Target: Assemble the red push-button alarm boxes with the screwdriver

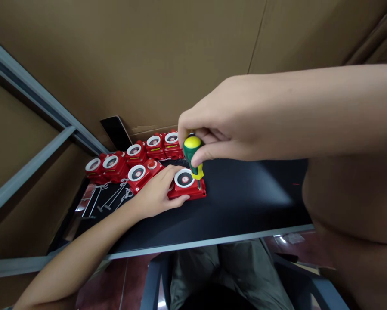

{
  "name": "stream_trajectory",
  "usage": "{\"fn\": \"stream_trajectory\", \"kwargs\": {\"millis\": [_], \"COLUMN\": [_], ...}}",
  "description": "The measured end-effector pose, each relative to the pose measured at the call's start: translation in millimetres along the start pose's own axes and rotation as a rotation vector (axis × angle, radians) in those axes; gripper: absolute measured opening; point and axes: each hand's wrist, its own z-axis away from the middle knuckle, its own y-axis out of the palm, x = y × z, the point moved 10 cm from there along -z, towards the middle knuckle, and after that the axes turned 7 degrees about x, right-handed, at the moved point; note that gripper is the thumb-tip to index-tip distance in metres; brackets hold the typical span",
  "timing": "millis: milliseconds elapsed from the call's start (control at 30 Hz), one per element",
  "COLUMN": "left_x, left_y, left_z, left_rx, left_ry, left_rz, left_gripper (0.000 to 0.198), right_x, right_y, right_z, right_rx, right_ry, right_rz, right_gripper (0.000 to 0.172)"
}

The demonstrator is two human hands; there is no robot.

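Observation:
A red box-shaped device with a white ring around a dark round face lies on the black tabletop. My left hand grips its left part, thumb along the near side. In my right hand is a short screwdriver with a green and yellow handle, held between thumb and fingers. Its shaft points down, with the tip at the right-hand corner of the device. Whether the tip sits in a screw is too small to tell. Just left of my left hand is another red device of the same kind.
Several similar red devices stand in a row along the back. A dark phone-like slab leans on the cardboard wall. Thin metal rods with white cords lie at left. Grey metal frame bars border the left side.

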Motion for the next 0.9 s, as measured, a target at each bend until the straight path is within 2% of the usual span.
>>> {"fn": "stream_trajectory", "kwargs": {"millis": [100,300,500,700,767,900], "left_x": [-1,1,-1,-3,-3,-3], "left_y": [0.2,0.9,1.6,0.4,0.5,0.0], "left_z": [-1,-1,-1,0,-1,-1], "left_rx": [0.002,0.007,0.042,0.015,0.015,0.021], "left_ry": [-0.002,-0.024,-0.023,-0.01,-0.014,-0.014], "left_rz": [0.012,0.012,0.034,0.019,0.021,0.038], "left_gripper": [0.064,0.067,0.068,0.068,0.068,0.064], "right_x": [2,-10,-6,-1,-1,-8], "right_y": [-4,0,1,1,0,4], "right_z": [-1,2,-7,-14,-12,-1], "right_rx": [0.014,0.016,0.083,0.09,0.077,0.096], "right_ry": [0.079,0.15,0.172,0.169,0.168,0.171], "right_rz": [0.072,-0.025,-0.04,-0.021,-0.003,-0.035], "right_gripper": [0.028,0.043,0.028,0.03,0.033,0.05]}}
